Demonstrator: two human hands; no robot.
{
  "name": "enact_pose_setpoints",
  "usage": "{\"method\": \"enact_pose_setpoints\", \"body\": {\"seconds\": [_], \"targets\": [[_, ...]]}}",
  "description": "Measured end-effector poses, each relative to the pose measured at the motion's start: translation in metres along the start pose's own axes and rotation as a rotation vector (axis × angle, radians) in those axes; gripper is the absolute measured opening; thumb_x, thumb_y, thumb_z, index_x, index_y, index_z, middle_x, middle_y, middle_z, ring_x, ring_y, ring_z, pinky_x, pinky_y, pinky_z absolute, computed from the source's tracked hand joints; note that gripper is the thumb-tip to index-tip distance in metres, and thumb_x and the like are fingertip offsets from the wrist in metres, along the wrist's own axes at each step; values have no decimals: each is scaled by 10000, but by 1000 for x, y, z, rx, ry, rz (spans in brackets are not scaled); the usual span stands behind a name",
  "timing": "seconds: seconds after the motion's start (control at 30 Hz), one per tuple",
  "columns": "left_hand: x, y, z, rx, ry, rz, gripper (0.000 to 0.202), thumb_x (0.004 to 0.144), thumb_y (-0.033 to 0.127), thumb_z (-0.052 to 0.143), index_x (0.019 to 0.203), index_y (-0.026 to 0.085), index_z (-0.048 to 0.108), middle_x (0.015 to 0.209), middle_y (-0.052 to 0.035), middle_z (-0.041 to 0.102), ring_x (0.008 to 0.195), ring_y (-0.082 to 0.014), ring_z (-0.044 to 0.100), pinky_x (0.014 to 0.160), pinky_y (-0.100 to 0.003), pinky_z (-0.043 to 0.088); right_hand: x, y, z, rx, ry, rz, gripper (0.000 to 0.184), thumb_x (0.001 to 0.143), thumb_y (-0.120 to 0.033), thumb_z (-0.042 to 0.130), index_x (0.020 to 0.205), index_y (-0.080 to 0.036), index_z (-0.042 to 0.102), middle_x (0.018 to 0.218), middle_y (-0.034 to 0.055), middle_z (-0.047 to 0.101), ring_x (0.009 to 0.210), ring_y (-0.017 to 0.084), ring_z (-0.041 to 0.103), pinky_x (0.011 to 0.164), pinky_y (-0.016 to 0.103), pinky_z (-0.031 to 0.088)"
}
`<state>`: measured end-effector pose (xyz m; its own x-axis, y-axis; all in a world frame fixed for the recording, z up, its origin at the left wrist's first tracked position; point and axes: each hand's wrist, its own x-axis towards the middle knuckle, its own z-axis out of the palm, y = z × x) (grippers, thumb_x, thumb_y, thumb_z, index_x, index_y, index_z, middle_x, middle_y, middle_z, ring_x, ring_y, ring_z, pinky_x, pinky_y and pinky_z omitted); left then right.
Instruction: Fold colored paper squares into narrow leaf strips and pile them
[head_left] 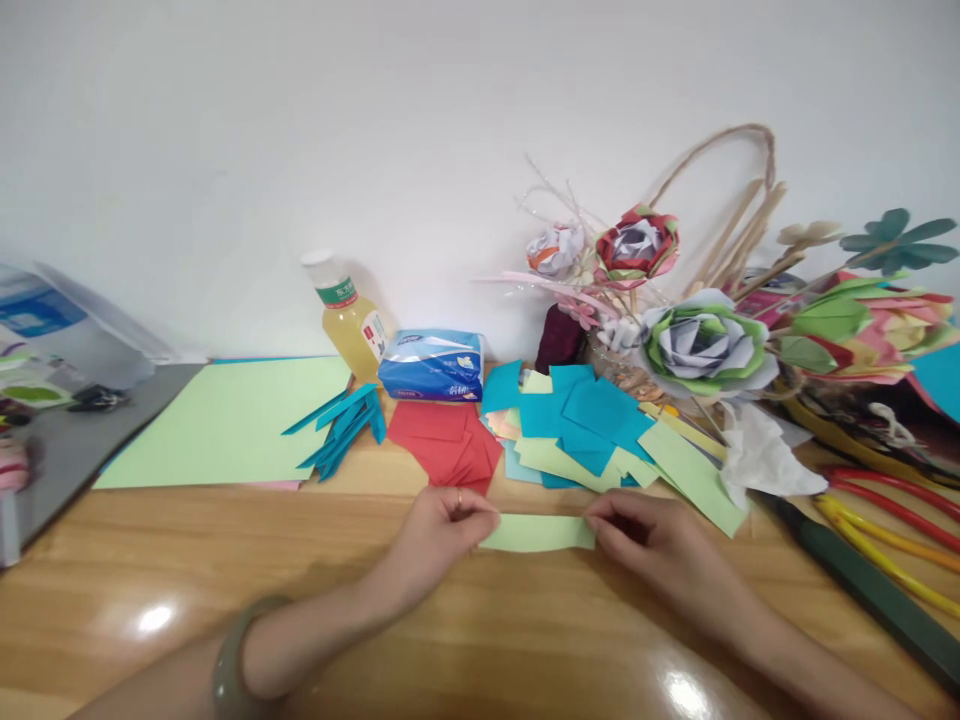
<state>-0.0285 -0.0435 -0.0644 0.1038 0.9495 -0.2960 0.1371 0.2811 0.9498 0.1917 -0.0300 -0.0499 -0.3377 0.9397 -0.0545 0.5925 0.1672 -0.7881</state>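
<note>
A light green paper strip point(536, 532) stretches level between my two hands, just above the wooden table point(420, 660). My left hand point(442, 535) pinches its left end between thumb and fingers; a ring is on one finger and a bangle on the wrist. The right end is pinched the same way by my right hand point(641, 540). Just beyond the strip lie red paper pieces point(448, 445) and a heap of blue paper squares point(589, 415) mixed with pale green pieces. Folded blue paper strips point(346, 430) are piled farther left.
Large green sheets point(225, 425) lie at the left, near a drink bottle point(349, 320) and a blue tissue pack point(433, 365). Paper flowers point(709, 345) stand at the back right. A crumpled tissue point(769, 455), a long dark green tool point(862, 580) and red and yellow handles point(885, 540) occupy the right.
</note>
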Motion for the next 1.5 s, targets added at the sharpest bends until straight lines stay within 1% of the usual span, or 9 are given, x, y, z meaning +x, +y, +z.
{"method": "enact_pose_setpoints", "body": {"seconds": [0.33, 0.43, 0.57, 0.83, 0.93, 1.1, 1.23, 1.37, 1.5], "targets": [[3, -1, -6, -180, 99, 26, 224, 698, 376, 548, 674, 158, 595, 579, 0, 584, 497, -94, 464, 497, -198, 359, 5, 9, -10, 56, 64, 174, 252, 784, -399, 470, 667, -205, 581, 583, -17, 553, 548, 140, 490, 506, 252, 345], [0, 1, -2, -161, -12, 32, 265, 706, 400, 600, 717, 141, 654, 659, -42, 646, 541, -113, 498, 534, -218, 387, 3, 3, -5, 255, 10, 182, 335, 805, -500, 458, 718, -199, 578, 618, -3, 586, 525, 127, 497, 516, 254, 370], [-10, 0, 5, -84, -325, 87, 332, 777, 443, 604, 927, 161, 698, 850, -49, 660, 686, -142, 530, 617, -237, 406, -5, -3, 12, 558, -197, 208, 357, 785, -533, 529, 724, -184, 571, 656, 15, 619, 521, 110, 513, 511, 240, 367], [-22, 3, 7, -278, -614, 36, 676, 743, 406, 699, 1333, 246, 410, 1100, -76, 585, 948, -196, 561, 800, -322, 426, -17, 4, 31, 706, -391, 219, 348, 828, -482, 538, 696, -161, 564, 617, 4, 606, 476, 73, 480, 466, 211, 326], [-20, 5, 8, -327, -604, 51, 643, 723, 393, 718, 1289, 249, 448, 1196, -95, 542, 965, -203, 572, 774, -317, 444, -17, 5, 33, 770, -413, 205, 340, 834, -482, 531, 750, -157, 584, 646, 11, 620, 483, 74, 497, 473, 210, 347], [-16, 0, 9, -334, -488, 8, 533, 754, 407, 688, 1212, 190, 521, 1055, -86, 610, 839, -169, 588, 743, -305, 449, -19, -3, 31, 563, -393, 146, 297, 879, -418, 477, 796, -163, 605, 668, 5, 615, 526, 92, 533, 482, 211, 373], [-14, -1, 7, -220, -399, -25, 435, 759, 427, 667, 1106, 173, 598, 974, -65, 629, 819, -181, 581, 709, -286, 443, -20, -9, 28, 135, -188, -71, 226, 910, -322, 428, 819, -189, 586, 655, -8, 599, 554, 115, 550, 491, 222, 413], [-13, -3, 9, -164, -385, -3, 337, 754, 405, 654, 960, 139, 631, 887, -40, 611, 803, -171, 551, 687, -257, 422, -21, -8, 23, -363, 240, -636, 205, 883, -166, 439, 1045, -186, 563, 913, 74, 656, 827, 179, 621, 670, 285, 505], [-15, -4, 13, -155, -450, -25, 248, 751, 337, 648, 886, 132, 622, 743, 8, 570, 662, -119, 516, 599, -215, 385, -24, -10, 14, -642, 297, -996, 307, 917, -113, 356, 1082, -205, 598, 1012, 46, 677, 1038, 193, 563, 863, 325, 472]]}}
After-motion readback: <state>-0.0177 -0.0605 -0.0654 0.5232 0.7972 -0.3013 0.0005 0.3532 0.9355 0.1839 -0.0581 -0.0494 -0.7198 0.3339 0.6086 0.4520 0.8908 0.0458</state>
